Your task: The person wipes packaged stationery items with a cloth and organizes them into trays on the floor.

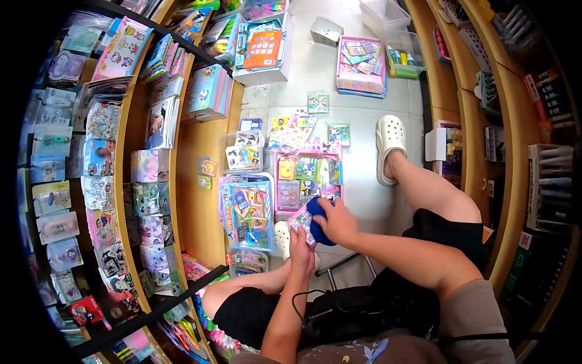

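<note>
My left hand (299,247) grips the lower end of a small pink patterned packet (300,223). Just to its right, my right hand (337,223) has its fingers closed on a blue cloth (316,235), which lies against the packet's right side. In front of my hands, on the floor, is a pink box (310,188) with several small colourful packs inside. To its left stands a clear blue-edged bin (247,212) of small packets.
Shelves of stationery stand at left (182,242) and right (515,182). On the tiled floor (364,188) are a white box of books (264,75), a pink box of cards (361,82) and a clear container (242,151). My legs in white clogs (391,142) flank the pink box.
</note>
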`<state>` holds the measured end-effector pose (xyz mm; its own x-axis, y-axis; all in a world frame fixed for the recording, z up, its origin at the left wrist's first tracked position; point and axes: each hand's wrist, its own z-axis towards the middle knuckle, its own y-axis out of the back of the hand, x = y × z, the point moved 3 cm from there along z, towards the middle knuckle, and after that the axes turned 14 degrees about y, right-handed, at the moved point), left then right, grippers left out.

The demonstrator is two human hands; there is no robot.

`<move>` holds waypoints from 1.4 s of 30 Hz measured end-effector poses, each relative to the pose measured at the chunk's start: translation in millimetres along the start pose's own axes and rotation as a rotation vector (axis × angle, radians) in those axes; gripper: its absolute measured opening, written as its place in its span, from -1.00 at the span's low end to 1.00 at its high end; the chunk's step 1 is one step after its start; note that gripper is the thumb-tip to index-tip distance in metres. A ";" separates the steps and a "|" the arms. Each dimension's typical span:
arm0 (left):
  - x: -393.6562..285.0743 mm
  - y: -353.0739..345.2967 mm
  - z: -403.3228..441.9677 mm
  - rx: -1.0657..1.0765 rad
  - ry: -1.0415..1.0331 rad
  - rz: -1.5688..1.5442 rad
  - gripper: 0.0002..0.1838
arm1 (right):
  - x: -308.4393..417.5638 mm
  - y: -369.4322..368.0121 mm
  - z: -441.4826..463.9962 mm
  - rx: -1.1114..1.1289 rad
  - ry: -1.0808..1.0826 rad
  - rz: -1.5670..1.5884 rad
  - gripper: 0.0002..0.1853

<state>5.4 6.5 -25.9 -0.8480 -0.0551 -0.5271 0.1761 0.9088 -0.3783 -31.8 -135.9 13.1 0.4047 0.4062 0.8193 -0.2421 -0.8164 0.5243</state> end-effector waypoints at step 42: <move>-82.1 -14.1 -22.1 0.505 0.094 -0.215 -0.29 | -6.6 -18.3 -12.6 0.719 -0.017 -0.210 -0.53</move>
<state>61.4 7.3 39.4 -0.9281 -0.1598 -0.3363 0.1919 0.5687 -0.7999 -41.1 -118.5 1.0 0.3942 0.5816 0.7116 0.4756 -0.7916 0.3836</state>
